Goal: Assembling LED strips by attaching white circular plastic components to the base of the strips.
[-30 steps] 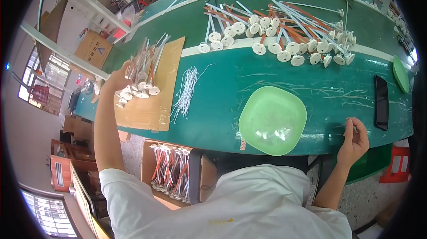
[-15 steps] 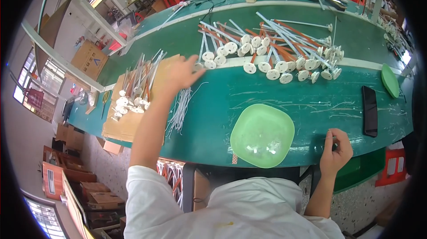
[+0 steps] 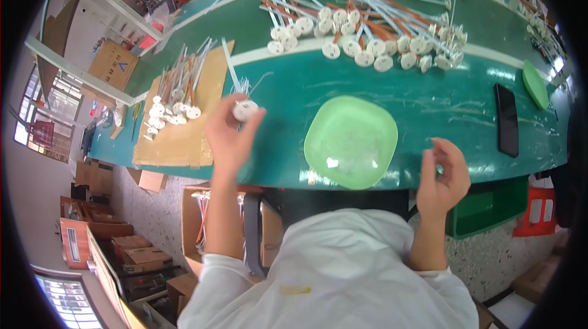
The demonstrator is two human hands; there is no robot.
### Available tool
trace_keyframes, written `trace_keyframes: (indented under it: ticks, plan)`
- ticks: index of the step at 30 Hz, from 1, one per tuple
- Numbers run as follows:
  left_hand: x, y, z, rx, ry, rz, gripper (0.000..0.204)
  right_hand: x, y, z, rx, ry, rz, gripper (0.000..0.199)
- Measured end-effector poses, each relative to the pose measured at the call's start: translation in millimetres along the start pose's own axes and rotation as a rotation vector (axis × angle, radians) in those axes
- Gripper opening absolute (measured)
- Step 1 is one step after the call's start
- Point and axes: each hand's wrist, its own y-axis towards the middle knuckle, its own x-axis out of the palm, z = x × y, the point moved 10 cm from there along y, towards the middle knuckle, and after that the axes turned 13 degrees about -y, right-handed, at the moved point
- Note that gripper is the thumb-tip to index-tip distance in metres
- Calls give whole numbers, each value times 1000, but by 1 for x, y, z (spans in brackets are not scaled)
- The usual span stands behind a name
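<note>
two hands up, one part held over the bench edge

one white disc-shaped fitting (image 3: 245, 109) with a thin white lead sits in the left hand (image 3: 229, 136), fingers closed around its rim, lead trailing up and away over the green bench (image 3: 429, 96). landmark for all places below: the light green square plate (image 3: 351, 141).

- left hand and disc: just left of the plate, raised above the bench surface, near the front edge.
- right hand (image 3: 446, 173): right of the plate and nearer the person, off the bench front. fingers curled in toward the thumb; whether they pinch something small, cannot tell.
- plate: holds a few small pale bits, too small to identify.
- cardboard sheet (image 3: 184, 127): well left of the plate, carrying a small cluster of the same disc fittings (image 3: 171, 112) with leads fanned away from the person.
- large heap of disc fittings (image 3: 367, 41) with white and orange leads: beyond the plate, across the bench.
- black flat phone-like slab (image 3: 506, 119): right of the plate. second green plate (image 3: 536, 84): further right, near the bench end.
- open cartons (image 3: 202, 219) on the floor, below the bench, left of the plate.

risks, judged:
- the trailing lead may snag loose leads lying left of the plate and drag them toward the edge.
- grip is on the rim only; a slip would drop the disc off the bench front into the cartons.
- right hand works off the bench; anything small there would fall to the floor.
</note>
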Motion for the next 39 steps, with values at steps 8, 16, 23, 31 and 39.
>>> trace_keyframes:
  ticks: [8, 16, 23, 31, 39]
  plan:
    - [45, -122, 60, 220, -102, 66, 33, 60, -46, -103, -337, 378, -304, 33]
    - [66, -164, 72, 436, -34, -111, 30, 54, -71, -104, -405, 512, -211, 29]
    - [70, -168, 63, 364, -70, -116, 28, 49, -76, -106, -446, 428, -169, 29]
    - [69, -154, 55, 406, -102, -185, 37, 67, -78, -118, -560, 523, -388, 29]
    - [76, -154, 74, 498, 76, -354, 37, 65, -71, -129, -579, 551, -449, 26]
